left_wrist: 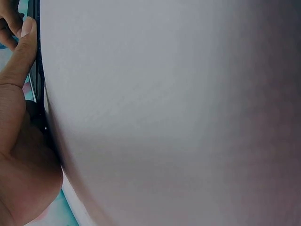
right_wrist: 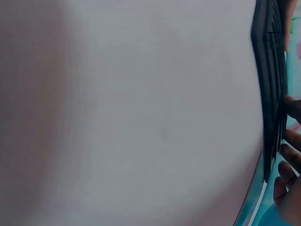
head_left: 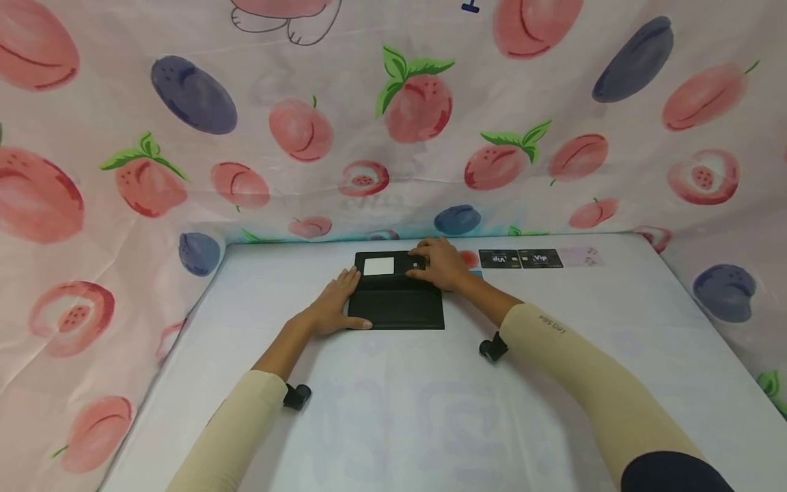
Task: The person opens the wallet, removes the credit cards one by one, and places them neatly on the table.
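Note:
A black wallet (head_left: 396, 311) lies unfolded on the white table, a pale rectangle (head_left: 378, 266) showing in its upper half. My left hand (head_left: 332, 304) rests along the wallet's left side, fingers fairly straight at the upper edge and thumb across the lower corner. At the upper right corner, my right hand (head_left: 439, 265) pinches a black card (head_left: 415, 264) with a small light mark, lying against the wallet. Most of that card is hidden by the fingers. In the right wrist view, the wallet (right_wrist: 270, 70) appears edge-on, with the right fingertips (right_wrist: 290, 136) at its edge.
To the right of the wallet, two black VIP cards (head_left: 500, 259) and a pale pink card (head_left: 581, 256) lie in a row near the table's back edge. A card with a red patch (head_left: 469, 259) is partly hidden behind the right hand. A fruit-print cloth (head_left: 363, 102) hangs behind.

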Demonstrator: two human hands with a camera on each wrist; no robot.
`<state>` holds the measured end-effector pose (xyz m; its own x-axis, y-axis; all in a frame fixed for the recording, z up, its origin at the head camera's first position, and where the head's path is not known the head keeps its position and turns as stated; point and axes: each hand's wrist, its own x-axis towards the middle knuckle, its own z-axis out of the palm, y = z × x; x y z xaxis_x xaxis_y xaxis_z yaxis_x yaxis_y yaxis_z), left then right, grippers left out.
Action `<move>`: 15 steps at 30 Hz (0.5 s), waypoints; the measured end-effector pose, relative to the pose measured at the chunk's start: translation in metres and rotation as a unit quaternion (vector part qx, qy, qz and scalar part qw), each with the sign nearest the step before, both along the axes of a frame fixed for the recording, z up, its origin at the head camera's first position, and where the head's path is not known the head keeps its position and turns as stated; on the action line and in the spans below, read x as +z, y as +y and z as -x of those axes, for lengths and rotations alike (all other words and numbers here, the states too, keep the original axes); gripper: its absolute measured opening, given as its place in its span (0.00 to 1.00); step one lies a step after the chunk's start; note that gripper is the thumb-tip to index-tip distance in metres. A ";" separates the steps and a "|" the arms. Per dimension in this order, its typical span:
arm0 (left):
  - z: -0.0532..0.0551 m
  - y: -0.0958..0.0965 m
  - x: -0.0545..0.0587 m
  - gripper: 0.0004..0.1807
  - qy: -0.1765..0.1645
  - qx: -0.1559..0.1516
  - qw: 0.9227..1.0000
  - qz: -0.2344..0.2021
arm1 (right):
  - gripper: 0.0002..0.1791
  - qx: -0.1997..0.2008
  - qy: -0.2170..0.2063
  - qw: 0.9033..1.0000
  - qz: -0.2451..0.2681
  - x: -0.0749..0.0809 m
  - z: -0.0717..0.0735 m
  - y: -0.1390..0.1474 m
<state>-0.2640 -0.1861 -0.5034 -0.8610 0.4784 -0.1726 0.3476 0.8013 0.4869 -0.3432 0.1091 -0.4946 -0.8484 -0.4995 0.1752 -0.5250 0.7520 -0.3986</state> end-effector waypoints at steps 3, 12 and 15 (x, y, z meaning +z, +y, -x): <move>0.000 0.000 -0.001 0.66 -0.002 0.000 1.000 0.003 | 0.31 0.004 0.002 1.000 0.002 0.000 0.002 0.000; 0.002 0.000 -0.002 0.67 -0.003 -0.004 1.000 0.005 | 0.30 0.043 -0.011 0.999 0.026 0.004 0.003 0.008; 0.001 -0.001 -0.002 0.66 0.002 -0.004 1.000 0.003 | 0.30 0.049 -0.015 0.998 0.036 0.003 0.005 0.011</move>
<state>-0.2652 -0.1872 -0.5050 -0.8584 0.4835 -0.1711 0.3556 0.8016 0.4806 -0.3484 0.1198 -0.4918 -0.8012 -0.5677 0.1894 -0.5822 0.6662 -0.4660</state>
